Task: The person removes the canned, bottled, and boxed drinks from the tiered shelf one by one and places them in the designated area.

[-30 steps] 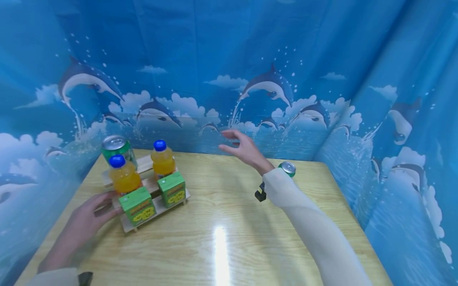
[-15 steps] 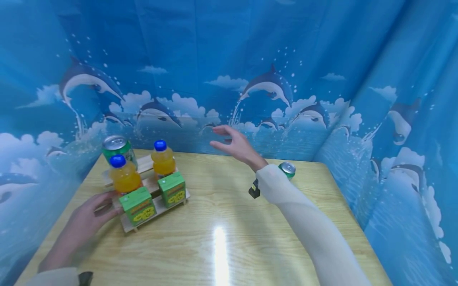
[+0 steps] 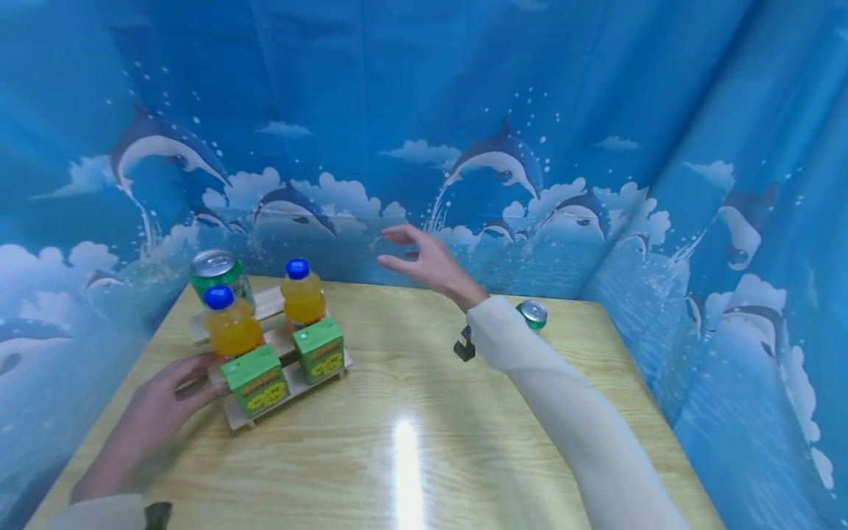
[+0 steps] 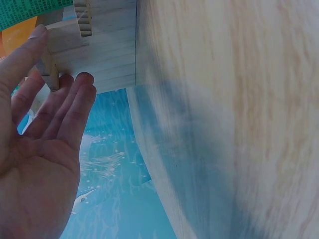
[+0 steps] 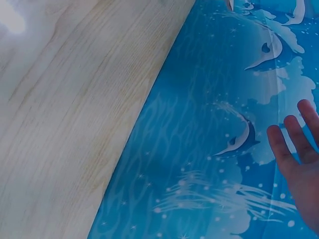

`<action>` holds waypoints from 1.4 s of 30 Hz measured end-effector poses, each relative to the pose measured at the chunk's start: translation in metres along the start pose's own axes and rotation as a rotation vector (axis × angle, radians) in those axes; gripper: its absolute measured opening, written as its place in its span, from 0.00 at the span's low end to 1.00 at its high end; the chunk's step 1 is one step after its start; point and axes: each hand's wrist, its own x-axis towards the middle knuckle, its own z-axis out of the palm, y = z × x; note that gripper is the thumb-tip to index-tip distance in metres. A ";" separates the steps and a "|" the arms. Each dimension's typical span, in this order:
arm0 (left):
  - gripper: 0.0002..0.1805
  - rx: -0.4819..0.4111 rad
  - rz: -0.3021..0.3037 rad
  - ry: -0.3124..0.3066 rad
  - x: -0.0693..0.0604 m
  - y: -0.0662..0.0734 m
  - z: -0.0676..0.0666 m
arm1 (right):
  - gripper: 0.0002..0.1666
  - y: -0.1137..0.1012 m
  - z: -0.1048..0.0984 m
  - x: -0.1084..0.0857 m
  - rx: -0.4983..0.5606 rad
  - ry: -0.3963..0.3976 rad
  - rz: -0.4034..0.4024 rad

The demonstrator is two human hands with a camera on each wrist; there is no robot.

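At the left of the head view stands a stepped wooden rack (image 3: 308, 384). It bears two green juice boxes (image 3: 257, 381), two orange juice bottles (image 3: 233, 333) with blue caps, and a green can (image 3: 218, 274) at the back. My left hand (image 3: 162, 397) grips the rack's left end. In the left wrist view, its thumb and fingers (image 4: 75, 112) lie on either side of a wooden edge of the rack (image 4: 109, 59). My right hand (image 3: 430, 261) hangs in the air near the table's back edge, fingers apart and holding nothing; the right wrist view shows its fingers (image 5: 281, 149).
Another green can (image 3: 532, 314) stands at the back right of the wooden table (image 3: 371, 456), partly hidden behind the right sleeve (image 3: 530, 361). A blue dolphin-print curtain (image 3: 411, 110) hangs behind and beside the table.
My right hand has moved left and slightly up through the air, toward the rack. My left hand, the rack and the drinks stay where they were.
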 end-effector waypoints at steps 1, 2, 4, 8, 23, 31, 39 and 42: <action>0.49 0.001 0.000 0.001 0.000 0.000 0.000 | 0.35 -0.001 0.001 0.001 -0.004 -0.001 0.000; 0.49 0.002 0.001 0.001 0.000 0.000 0.000 | 0.35 -0.003 0.001 0.002 -0.010 -0.003 -0.001; 0.50 0.005 0.002 0.002 0.000 0.000 0.000 | 0.36 -0.005 0.002 0.004 -0.015 -0.007 -0.006; 0.50 0.000 0.000 -0.001 0.000 0.000 0.000 | 0.37 -0.012 0.005 0.007 -0.031 -0.013 -0.016; 0.50 -0.001 -0.006 -0.003 0.000 0.000 0.000 | 0.36 -0.042 0.019 0.020 -0.083 -0.029 -0.061; 0.51 -0.012 -0.024 -0.012 -0.001 0.002 -0.001 | 0.37 -0.055 0.027 0.030 -0.108 -0.048 -0.089; 0.49 -0.011 -0.006 -0.006 -0.001 0.001 -0.001 | 0.36 -0.070 0.033 0.036 -0.126 -0.055 -0.103; 0.48 -0.017 -0.002 -0.004 -0.001 0.001 -0.001 | 0.36 -0.076 0.035 0.039 -0.139 -0.068 -0.103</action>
